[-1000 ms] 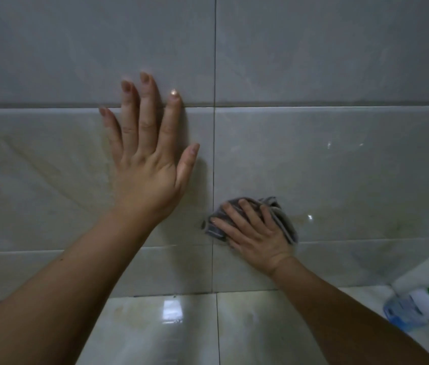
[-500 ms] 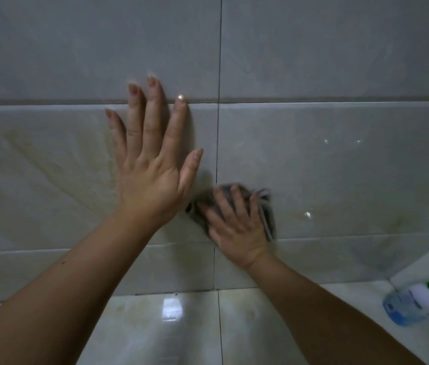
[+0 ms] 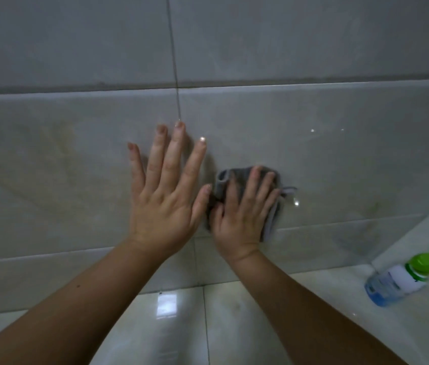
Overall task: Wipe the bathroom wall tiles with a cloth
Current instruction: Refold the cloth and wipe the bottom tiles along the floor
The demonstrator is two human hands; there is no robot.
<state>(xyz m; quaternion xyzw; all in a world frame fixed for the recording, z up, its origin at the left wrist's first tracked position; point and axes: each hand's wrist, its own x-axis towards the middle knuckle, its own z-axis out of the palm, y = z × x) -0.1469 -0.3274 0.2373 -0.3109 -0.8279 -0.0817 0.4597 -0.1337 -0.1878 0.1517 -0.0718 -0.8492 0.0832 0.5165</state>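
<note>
Head view: one frame, looking forward and down at a tiled bathroom corner.
Wall tiles (image 3: 313, 154): large pale glossy tiles with dark grout lines; faint yellowish marks show on the tile to the left and a darker smudge low on the right.
Ledge (image 3: 234, 325): shiny tiled surface below the wall, reflecting a light.
Left hand (image 3: 167, 196): laid flat on the wall, fingers straight and spread, holding nothing; judged to be a brace that steadies the body while the other hand works.
Right hand (image 3: 245, 214): fingers extended and pressing the cloth flat to the tile, not curled round it; judged to be so placed to spread pressure over the wiping patch.
Cloth (image 3: 223, 180): grey, bunched, trapped between right palm and wall; it pokes out above the fingertips, at the right edge and at the thumb side.
Cloth relative to hands: under the right hand, just beside the left thumb tip; whether the thumb touches it cannot be told.
Spray bottle (image 3: 403, 281): clear with bluish liquid, white label, green top, lying on the ledge at right, well apart from both hands.
</note>
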